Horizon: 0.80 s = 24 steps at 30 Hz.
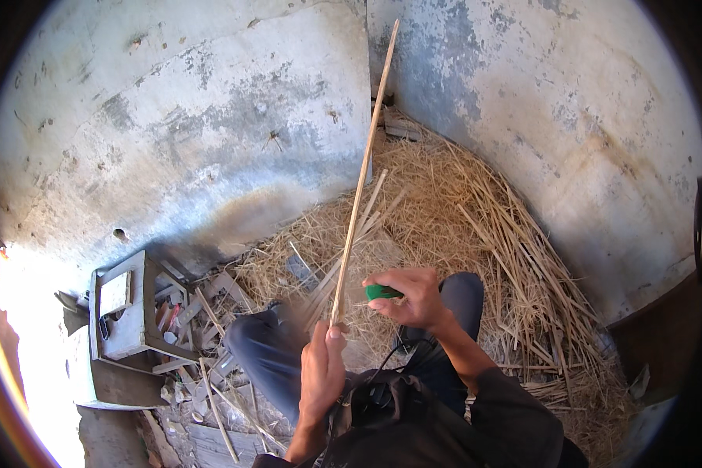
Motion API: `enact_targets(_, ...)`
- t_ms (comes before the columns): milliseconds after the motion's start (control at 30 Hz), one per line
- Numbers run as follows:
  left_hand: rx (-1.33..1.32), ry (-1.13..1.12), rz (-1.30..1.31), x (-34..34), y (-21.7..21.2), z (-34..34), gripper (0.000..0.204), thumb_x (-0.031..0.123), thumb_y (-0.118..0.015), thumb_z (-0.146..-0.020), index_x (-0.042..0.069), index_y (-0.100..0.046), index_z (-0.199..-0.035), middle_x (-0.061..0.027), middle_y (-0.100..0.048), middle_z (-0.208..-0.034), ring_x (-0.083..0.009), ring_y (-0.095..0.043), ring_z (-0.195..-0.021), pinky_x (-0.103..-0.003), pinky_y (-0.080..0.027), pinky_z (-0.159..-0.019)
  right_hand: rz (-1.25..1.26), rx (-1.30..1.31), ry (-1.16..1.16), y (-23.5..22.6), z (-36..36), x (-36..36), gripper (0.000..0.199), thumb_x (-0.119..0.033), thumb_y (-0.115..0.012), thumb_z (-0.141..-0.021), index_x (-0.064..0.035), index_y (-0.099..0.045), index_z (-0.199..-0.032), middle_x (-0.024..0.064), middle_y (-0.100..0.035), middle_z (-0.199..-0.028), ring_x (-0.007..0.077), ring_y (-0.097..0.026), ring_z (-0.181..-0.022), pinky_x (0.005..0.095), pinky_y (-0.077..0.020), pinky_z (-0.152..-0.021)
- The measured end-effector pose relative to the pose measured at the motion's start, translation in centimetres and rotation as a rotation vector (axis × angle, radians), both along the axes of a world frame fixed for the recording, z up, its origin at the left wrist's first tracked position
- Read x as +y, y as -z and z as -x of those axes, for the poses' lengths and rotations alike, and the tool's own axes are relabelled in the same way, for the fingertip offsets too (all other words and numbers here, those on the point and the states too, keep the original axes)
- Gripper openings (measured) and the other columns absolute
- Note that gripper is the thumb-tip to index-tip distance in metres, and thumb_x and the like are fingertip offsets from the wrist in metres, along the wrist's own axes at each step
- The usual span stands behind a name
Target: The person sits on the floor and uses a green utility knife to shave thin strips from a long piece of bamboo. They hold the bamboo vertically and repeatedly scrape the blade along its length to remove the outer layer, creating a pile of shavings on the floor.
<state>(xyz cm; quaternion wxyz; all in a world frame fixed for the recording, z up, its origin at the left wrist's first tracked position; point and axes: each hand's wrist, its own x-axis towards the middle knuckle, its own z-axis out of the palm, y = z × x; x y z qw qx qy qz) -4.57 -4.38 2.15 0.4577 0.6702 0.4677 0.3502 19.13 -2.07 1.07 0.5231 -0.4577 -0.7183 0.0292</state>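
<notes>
Wrapped round the lower end of a long, pale wooden strip (360, 183) is my left hand (322, 369), thumb on top. The strip rises away from me, leaning slightly right, its far tip up in front of the wall corner. My right hand (413, 299) is closed on a small green object (383, 292) just right of the strip, apart from it. Only its green rounded end shows between thumb and fingers, so I cannot make out its kind. Both forearms come in from below, over my bent legs.
Straw-like shavings (433, 191) cover the floor ahead, with many long thin strips (522, 273) piled on the right. On the left stands a worn wooden stool-like frame (144, 312), with scraps (210, 374) around it. Peeling walls (210, 117) meet in a corner ahead.
</notes>
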Motion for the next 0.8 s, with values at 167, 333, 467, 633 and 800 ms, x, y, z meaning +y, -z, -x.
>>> enact_targets(167,-0.009,0.013,-0.064,0.0,-0.3,-0.6,0.029,0.021,-0.044,-0.116,-0.003,-0.062,-0.116,-0.0219,-0.064,-0.079,-0.0383,-0.065,-0.071,-0.046,-0.049,-0.070,-0.027,-0.119,-0.023,-0.9,0.4,-0.1,0.037,-0.043,-0.084,-0.090,-0.0082,-0.081,-0.100,0.0025,-0.075,-0.078,0.0200,-0.070,-0.060,0.0338,-0.0529,-0.055)
enact_targets(333,0.008,0.022,-0.108,-0.2,-1.6,-0.8,0.028,0.017,-0.045,-0.115,-0.004,-0.062,-0.120,-0.0239,-0.062,-0.080,-0.0419,-0.063,-0.071,-0.048,-0.048,-0.068,-0.048,-0.174,-0.027,-1.1,0.7,-0.1,0.038,-0.046,-0.086,-0.088,-0.0096,-0.082,-0.100,0.0007,-0.073,-0.075,0.0184,-0.066,-0.056,0.0336,-0.0498,-0.052)
enact_targets(467,0.030,-0.034,-0.205,-0.3,-1.6,-1.2,0.027,0.015,-0.047,-0.115,-0.004,-0.062,-0.125,-0.0252,-0.063,-0.080,-0.0439,-0.064,-0.071,-0.049,-0.048,-0.068,-0.088,-0.150,-0.002,-1.0,0.8,0.2,0.037,-0.046,-0.086,-0.089,-0.0101,-0.082,-0.098,-0.0004,-0.072,-0.073,0.0176,-0.065,-0.055,0.0330,-0.0489,-0.051)
enact_targets(633,0.028,-0.073,-0.240,-0.4,-1.1,-1.4,0.027,0.016,-0.048,-0.114,-0.004,-0.062,-0.126,-0.0258,-0.065,-0.082,-0.0453,-0.066,-0.073,-0.049,-0.050,-0.069,-0.092,-0.182,-0.004,-1.4,0.5,0.0,0.036,-0.045,-0.087,-0.088,-0.0103,-0.081,-0.096,-0.0012,-0.073,-0.074,0.0165,-0.065,-0.054,0.0314,-0.0478,-0.050)
enact_targets(800,0.052,-0.041,-0.215,-0.7,-1.1,-1.5,0.025,0.014,-0.047,-0.113,-0.003,-0.060,-0.127,-0.0264,-0.067,-0.083,-0.0474,-0.068,-0.074,-0.051,-0.050,-0.068,-0.155,-0.201,0.031,-1.4,0.3,0.2,0.038,-0.047,-0.087,-0.087,-0.0104,-0.081,-0.095,-0.0015,-0.072,-0.071,0.0161,-0.064,-0.052,0.0314,-0.0470,-0.049)
